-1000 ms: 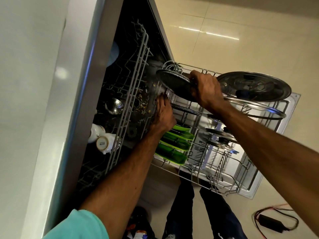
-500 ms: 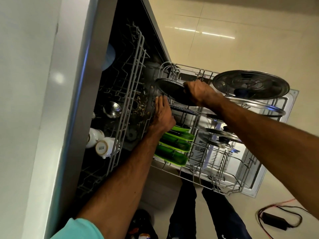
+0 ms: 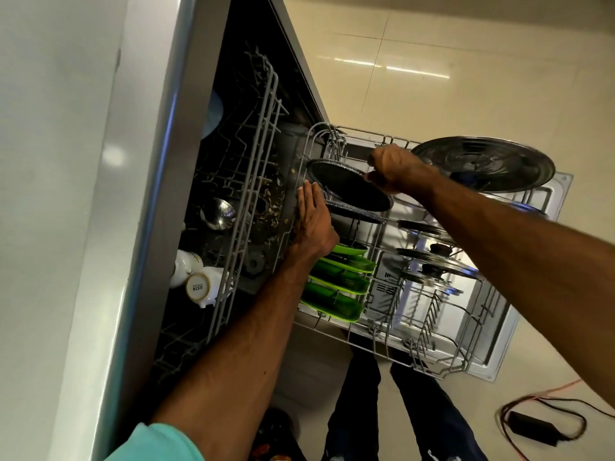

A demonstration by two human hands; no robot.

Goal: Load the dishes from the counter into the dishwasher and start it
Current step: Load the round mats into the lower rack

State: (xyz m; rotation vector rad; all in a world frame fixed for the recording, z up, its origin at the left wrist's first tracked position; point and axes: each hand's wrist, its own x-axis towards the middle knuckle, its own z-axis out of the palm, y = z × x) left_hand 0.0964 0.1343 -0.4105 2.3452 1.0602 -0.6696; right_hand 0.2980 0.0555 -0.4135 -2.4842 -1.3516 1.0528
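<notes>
My right hand [image 3: 394, 169] pinches plate [image 3: 346, 191] rim; left hand [image 3: 314, 224] flat, straight, against its edge. Looks stiff, light, maybe slick; grip rim firmly.

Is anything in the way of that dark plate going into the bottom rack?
Nothing plainly blocks it. The right hand grips the dark plate over the lower rack; a second dark plate sits just beneath.

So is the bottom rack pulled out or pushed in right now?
Pulled out. The bottom rack sits over the open door, green plates standing in it; the right hand holds a dark plate over it.
</notes>
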